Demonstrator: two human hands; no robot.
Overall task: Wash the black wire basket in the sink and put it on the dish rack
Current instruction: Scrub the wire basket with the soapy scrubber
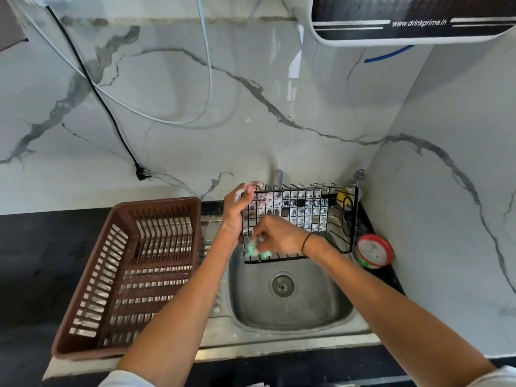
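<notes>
Black wire basket [301,219], coated with soap film across its mesh, is held tilted above the steel sink [290,305]. The left hand [237,203] grips the basket's left end. The right hand [279,236] pinches a green scrubber [252,248] against the basket's lower wires. The brown dish rack [134,275] sits just left of the sink on the dark surface [42,261].

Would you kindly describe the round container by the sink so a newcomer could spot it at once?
Start at the steel sink, then look to the dark counter at its right rear corner, by the marble wall. The round container sits there, just right of the black wire basket; its red rim and pale top set it apart.
</notes>
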